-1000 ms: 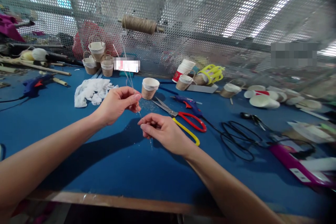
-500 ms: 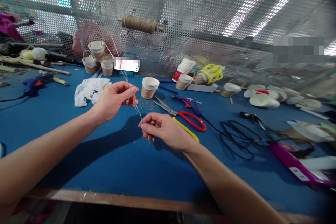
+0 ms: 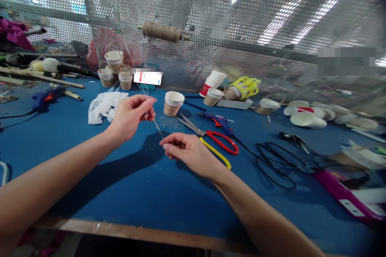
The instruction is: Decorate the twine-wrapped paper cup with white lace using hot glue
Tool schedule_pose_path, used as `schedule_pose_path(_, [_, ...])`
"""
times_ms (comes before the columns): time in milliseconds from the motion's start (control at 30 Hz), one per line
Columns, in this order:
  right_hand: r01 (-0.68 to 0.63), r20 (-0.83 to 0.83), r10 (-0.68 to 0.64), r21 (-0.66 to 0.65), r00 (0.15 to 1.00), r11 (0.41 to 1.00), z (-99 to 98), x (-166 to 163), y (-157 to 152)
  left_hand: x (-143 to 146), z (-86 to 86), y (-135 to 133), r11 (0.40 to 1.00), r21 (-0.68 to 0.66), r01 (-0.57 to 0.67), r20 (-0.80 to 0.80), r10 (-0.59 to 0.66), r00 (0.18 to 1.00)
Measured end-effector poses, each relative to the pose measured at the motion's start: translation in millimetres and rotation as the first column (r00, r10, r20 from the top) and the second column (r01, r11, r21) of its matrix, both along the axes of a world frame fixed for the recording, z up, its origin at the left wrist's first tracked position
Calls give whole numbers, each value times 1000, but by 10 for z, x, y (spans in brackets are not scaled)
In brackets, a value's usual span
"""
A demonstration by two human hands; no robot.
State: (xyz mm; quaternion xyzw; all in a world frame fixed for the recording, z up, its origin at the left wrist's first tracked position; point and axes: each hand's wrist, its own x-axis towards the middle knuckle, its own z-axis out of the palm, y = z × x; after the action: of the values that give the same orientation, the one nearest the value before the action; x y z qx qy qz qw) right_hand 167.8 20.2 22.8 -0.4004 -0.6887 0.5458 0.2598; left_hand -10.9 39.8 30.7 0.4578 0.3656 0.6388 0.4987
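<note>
Between my hands runs a thin strand of twine (image 3: 158,127), stretched on a slant above the blue table. My left hand (image 3: 132,114) pinches its upper part, and loose ends rise above those fingers. Lower and to the right, my right hand (image 3: 188,150) has thumb and fingertips closed on the strand's lower end. Just behind the hands stands a small twine-wrapped cup (image 3: 174,103) with a white fabric rim. Scissors (image 3: 208,133) with one red and one yellow handle lie partly behind my right hand. White crumpled cloth (image 3: 104,106) lies beyond my left wrist.
A twine spool (image 3: 162,31) hangs on the perforated metal screen. Stacked little baskets (image 3: 114,62) and a phone (image 3: 147,77) stand at the back. Blue glue guns (image 3: 217,122) lie right and left. A black cable (image 3: 276,164) and a purple power strip (image 3: 340,194) are at right.
The whole view has shifted slightly, so the table's things appear a little lower and further right. My fingers still pinch the twine; its tail below my right hand no longer shows.
</note>
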Motion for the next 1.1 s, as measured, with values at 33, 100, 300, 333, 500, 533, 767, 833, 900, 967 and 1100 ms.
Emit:
schedule_pose_path(33, [-14, -8, 13, -18, 1000, 1000, 2, 7, 0, -2, -2, -4, 999, -3, 43, -3, -43, 999])
schedule_pose_path(100, [-51, -41, 48, -74, 998, 996, 11, 26, 5, -13, -8, -15, 982, -22, 188, -18, -188, 982])
schedule_pose_path(300, [-148, -226, 94, -236, 970, 960, 21, 69, 33, -51, -27, -40, 828, -89, 554, -158, -561, 813])
schedule_pose_path(333, [-156, -246, 91, -263, 965, 952, 20, 71, 36, -50, -24, -42, 829, -79, 553, -166, -558, 813])
schedule_pose_path(500, [-142, -298, 32, -357, 954, 923, 6, 77, 50, -37, 4, -47, 878, -29, 478, -201, -474, 857])
schedule_pose_path(533, [-139, -300, 26, -362, 953, 922, 0, 77, 55, -37, 5, -46, 879, -27, 476, -200, -471, 859])
schedule_pose_path(767, [-24, -148, 10, -91, 989, 996, 16, 92, 87, -51, 17, -30, 890, -50, 453, -207, -453, 867])
schedule_pose_path(833, [-6, -41, 11, 111, 999, 994, 44, 88, 69, -43, 23, -32, 906, -72, 416, -244, -421, 874])
schedule_pose_path(900, [0, 58, -20, 321, 998, 947, 63, 74, 39, -26, 23, -40, 927, -86, 365, -261, -374, 890])
schedule_pose_path(967, [7, 107, -67, 482, 992, 876, 62, 54, 9, -4, 19, -52, 946, -88, 313, -255, -325, 911])
schedule_pose_path(1100, [18, 103, -87, 535, 991, 845, 15, 25, -21, 32, 25, -79, 959, -93, 268, -285, -283, 916])
